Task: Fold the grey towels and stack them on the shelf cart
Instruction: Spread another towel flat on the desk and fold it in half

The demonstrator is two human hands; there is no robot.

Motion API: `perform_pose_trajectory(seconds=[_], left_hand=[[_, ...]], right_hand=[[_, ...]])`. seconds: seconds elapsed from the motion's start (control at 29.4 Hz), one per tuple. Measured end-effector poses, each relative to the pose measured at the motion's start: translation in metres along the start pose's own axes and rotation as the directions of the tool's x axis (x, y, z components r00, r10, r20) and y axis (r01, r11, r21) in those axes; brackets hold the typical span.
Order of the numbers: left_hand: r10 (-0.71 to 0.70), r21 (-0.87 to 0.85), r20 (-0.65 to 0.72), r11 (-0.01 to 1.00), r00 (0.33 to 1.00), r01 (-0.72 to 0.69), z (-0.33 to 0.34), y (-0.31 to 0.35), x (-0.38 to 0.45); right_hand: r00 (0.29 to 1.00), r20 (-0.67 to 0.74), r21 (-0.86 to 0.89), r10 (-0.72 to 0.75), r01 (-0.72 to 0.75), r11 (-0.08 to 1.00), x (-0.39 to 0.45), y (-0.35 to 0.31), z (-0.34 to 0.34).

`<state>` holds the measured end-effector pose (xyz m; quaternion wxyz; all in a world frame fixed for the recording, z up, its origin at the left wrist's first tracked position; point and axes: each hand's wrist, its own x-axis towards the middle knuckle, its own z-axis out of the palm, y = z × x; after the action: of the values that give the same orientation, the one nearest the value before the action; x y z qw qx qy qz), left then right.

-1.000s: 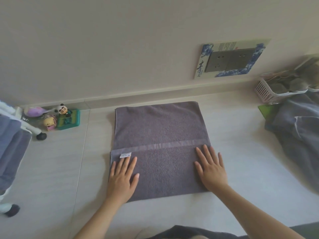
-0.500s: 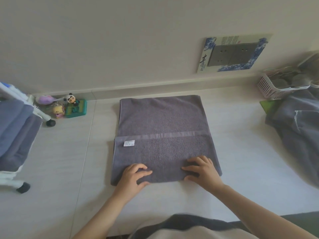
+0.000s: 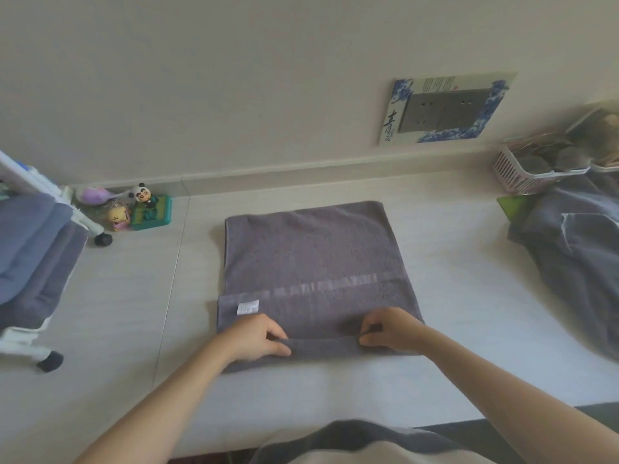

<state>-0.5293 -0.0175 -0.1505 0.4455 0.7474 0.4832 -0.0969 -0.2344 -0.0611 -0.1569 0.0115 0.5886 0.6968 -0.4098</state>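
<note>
Towel: grey, folded, flat on the pale floor at the centre of the view. A satin band crosses it from 9 to 3 o'clock; a small white label sits below the band's left end. The near edge is raised into a low ridge between the two hands.

Left hand: at 7 o'clock on the towel, knuckles up, fingers curled, thumb and fingertips pinching the near edge of the cloth.

Right hand: at 5 o'clock on the towel, fingers curled, thumb and forefinger pinching the same raised edge. The two hands are level with each other, a stretch of ridge between them.

Cart: white frame on black castors, at 9 o'clock of the towel, well apart from it. Folded grey towels lie stacked on its shelf.

Toys: small figures, among them a panda and a green box, against the skirting at 10 o'clock, just beside the cart's far castor.

Pile: loose grey towels heaped at 3 o'clock, well apart from the folded towel.

Basket: pink and white, slotted wall, at 2 o'clock, touching the far side of the pile; contents unclear.

Socket: grey double plate on the wall at 1 o'clock, inside a blue-and-white printed surround.

Lap: grey cloth at 6 o'clock, at the bottom edge of the view.
</note>
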Motion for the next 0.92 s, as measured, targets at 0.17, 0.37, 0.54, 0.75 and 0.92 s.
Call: perform_pose_trajectory(seconds=[0.17,0.37,0.54,0.75,0.92], left_hand=[[0.053,-0.243,0.32,0.97,0.946,0.028,-0.028,0.018,-0.02],[-0.016,-0.305,0.336,0.944,0.942,0.125,-0.08,0.018,-0.004],[-0.178,-0.44,0.233,0.858,0.956,0.267,-0.126,-0.009,0.041],[-0.232,-0.082,-0.025,0.97,0.972,0.23,-0.137,-0.021,0.087],[-0.126,0.271,-0.273,0.941,0.954,0.202,-0.114,-0.03,0.101]], right_hand=[[0.949,0.315,0.146,0.003,-0.051,0.988,-0.015,-0.013,-0.043],[0.96,0.276,-0.053,0.037,-0.023,0.998,0.033,-0.047,-0.104],[0.977,0.175,-0.16,0.124,-0.096,0.983,0.096,-0.074,-0.144],[0.982,0.058,-0.4,0.178,-0.14,0.906,0.146,-0.053,-0.137],[0.984,-0.079,-0.368,0.162,-0.18,0.912,0.158,-0.041,-0.124]])
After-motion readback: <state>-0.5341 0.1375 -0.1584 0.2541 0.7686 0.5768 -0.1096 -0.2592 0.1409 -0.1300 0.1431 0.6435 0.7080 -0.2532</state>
